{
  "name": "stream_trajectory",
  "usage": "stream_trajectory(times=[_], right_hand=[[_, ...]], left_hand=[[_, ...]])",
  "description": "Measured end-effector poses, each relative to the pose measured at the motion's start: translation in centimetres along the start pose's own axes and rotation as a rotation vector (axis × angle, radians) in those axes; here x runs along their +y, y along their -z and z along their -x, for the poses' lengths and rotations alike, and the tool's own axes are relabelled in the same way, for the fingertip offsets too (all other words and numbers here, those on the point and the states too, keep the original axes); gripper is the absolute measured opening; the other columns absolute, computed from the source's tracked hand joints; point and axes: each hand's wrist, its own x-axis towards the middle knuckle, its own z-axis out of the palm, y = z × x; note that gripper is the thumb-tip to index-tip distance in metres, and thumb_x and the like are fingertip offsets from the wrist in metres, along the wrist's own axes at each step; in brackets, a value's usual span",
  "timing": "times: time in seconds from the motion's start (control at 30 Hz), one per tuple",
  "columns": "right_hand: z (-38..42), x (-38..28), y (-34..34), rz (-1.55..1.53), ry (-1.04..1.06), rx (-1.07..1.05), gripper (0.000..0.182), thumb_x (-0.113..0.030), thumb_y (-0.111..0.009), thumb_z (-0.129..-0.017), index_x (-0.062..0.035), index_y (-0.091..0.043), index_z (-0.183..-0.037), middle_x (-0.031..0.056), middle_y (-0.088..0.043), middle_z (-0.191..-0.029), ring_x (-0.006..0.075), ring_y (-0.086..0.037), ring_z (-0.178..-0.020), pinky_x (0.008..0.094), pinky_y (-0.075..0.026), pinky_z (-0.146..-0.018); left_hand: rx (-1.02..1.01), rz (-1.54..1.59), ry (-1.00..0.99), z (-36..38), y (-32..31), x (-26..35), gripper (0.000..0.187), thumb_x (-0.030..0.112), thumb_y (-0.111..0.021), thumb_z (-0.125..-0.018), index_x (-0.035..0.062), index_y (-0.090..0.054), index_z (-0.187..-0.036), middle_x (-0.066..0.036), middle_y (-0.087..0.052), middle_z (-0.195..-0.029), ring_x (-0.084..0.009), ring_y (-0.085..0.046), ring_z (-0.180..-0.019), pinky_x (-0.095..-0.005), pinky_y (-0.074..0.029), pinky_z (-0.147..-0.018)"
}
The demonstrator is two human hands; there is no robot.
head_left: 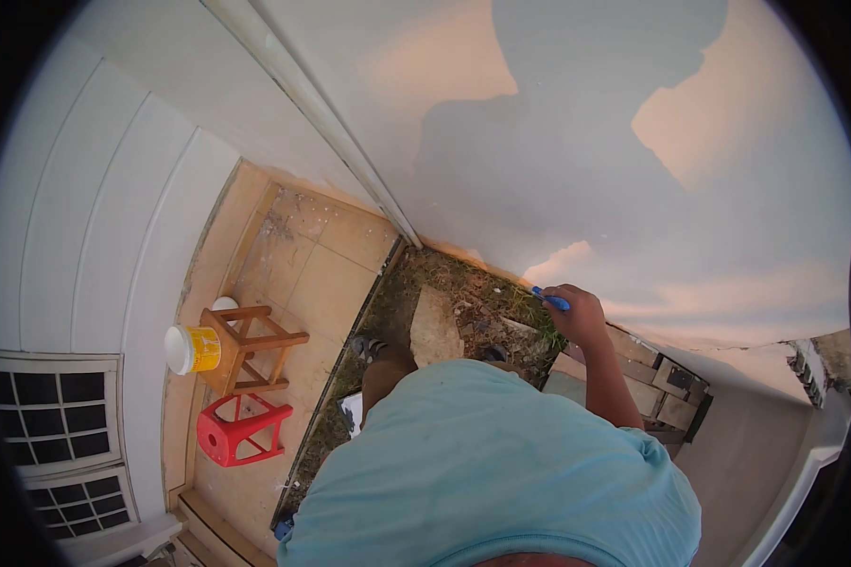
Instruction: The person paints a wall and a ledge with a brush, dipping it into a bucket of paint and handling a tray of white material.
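Observation:
My right hand [578, 314] is closed around a small tool with a blue handle [553, 300]. The tool's far end points left, close to the bottom of the pale wall [539, 189]; I cannot make out its working end or whether it touches the wall. Below the hand, grass and dry leaves [501, 307] grow along the wall's foot. My shadow falls across the wall's upper part. My left hand does not show; the light blue shirt [501, 463] fills the lower middle of the view.
To the left, a wooden stool [246, 350] carries a yellow and white paint bucket [197, 350]. A red plastic stool [241, 430] stands beside it on the tiled floor [336, 274]. A white pipe [326, 132] runs down the wall. Stacked boards or tiles [638, 373] lie right.

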Motion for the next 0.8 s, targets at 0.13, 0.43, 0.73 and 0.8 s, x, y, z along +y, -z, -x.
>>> stream_trajectory(times=[0.13,0.43,0.73,0.8], right_hand=[[-0.2,-0.4,-1.1,-0.020,-0.084,0.059,0.017,-0.014,-0.071,-0.080,-0.0118,-0.072,-0.097,0.0089,-0.070,-0.092,0.0311,-0.067,-0.078,0.0396,-0.054,-0.069],[-0.6,-0.1,-1.2,-0.104,0.004,0.044,0.016,-0.012,-0.072,-0.078,-0.0082,-0.071,-0.093,0.0111,-0.071,-0.091,0.0321,-0.068,-0.081,0.0393,-0.054,-0.072],[2.0,0.9,0.2,-0.051,-0.074,0.018,0.016,-0.013,-0.073,-0.077,-0.0105,-0.073,-0.093,0.0115,-0.071,-0.090,0.0327,-0.067,-0.079,0.0402,-0.054,-0.071],[3.0,1.1,0.5,-0.043,-0.132,0.012,0.017,-0.014,-0.073,-0.076,-0.0102,-0.074,-0.093,0.0121,-0.071,-0.090,0.0330,-0.067,-0.079,0.0399,-0.054,-0.071]], left_hand=[[0.195,0.341,0.309,-1.9,6.6,9.5,0.038,0.037,-0.057,-0.086,0.0057,-0.068,-0.106,-0.017,-0.069,-0.100,-0.0329,-0.064,-0.096,-0.0427,-0.048,-0.085],[0.420,0.430,0.100,-9.8,12.1,24.3,0.039,0.042,-0.064,-0.088,0.0041,-0.068,-0.082,-0.014,-0.069,-0.074,-0.0315,-0.068,-0.075,-0.0409,-0.050,-0.068],[0.487,0.182,0.379,-6.9,7.8,20.6,0.047,0.055,-0.058,-0.088,0.0096,-0.069,-0.093,-0.014,-0.070,-0.089,-0.0360,-0.067,-0.086,-0.0472,-0.050,-0.077],[0.437,0.076,0.278,-6.3,1.7,11.9,0.043,0.051,-0.058,-0.088,0.0105,-0.070,-0.098,-0.016,-0.070,-0.096,-0.0373,-0.066,-0.091,-0.0492,-0.050,-0.080]])
